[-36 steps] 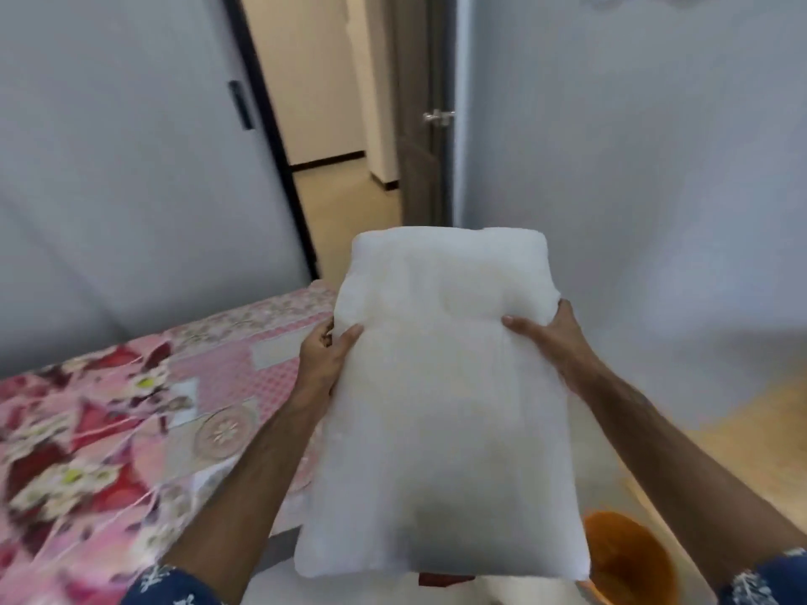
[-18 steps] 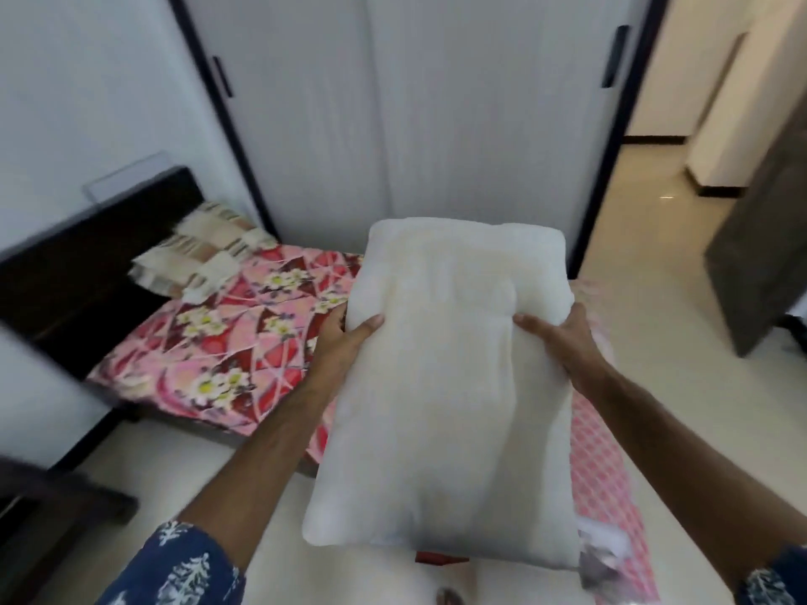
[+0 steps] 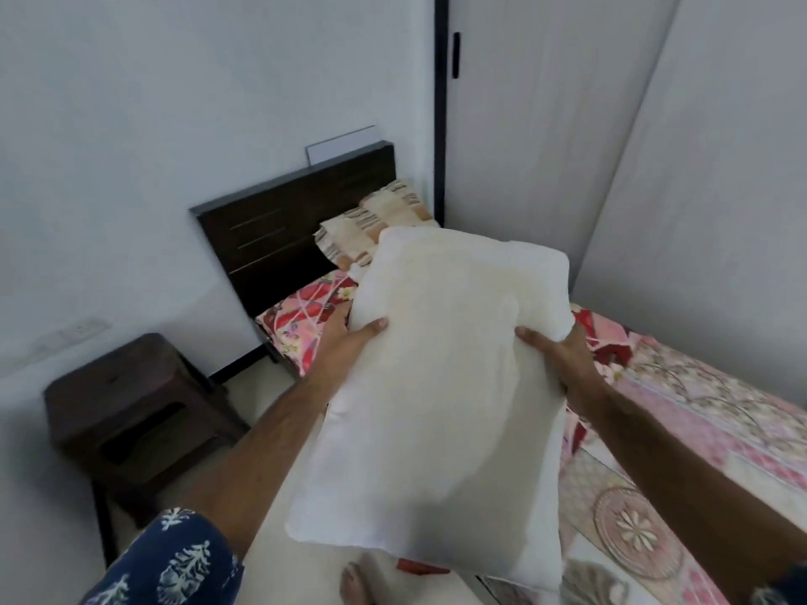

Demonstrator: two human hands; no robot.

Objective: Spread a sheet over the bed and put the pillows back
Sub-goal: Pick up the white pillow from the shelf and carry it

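Bed's headboard (image 3: 279,242) now faces us; left hand (image 3: 345,342) and right hand (image 3: 563,355) gripping white pillow (image 3: 436,386), so placing's close.

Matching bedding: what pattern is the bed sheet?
Pink-and-red floral patchwork sheet, head view.

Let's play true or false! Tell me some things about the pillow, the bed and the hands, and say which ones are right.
1. Both hands grip the white pillow: left hand, right hand. True.
2. The white pillow lies flat on the bed. False: it is held up in the air.
3. A striped pillow sits by the dark headboard. True.
4. The bed sheet is plain blue. False: it is pink and red with flowers.
5. A dark stool stands beside the bed. True.
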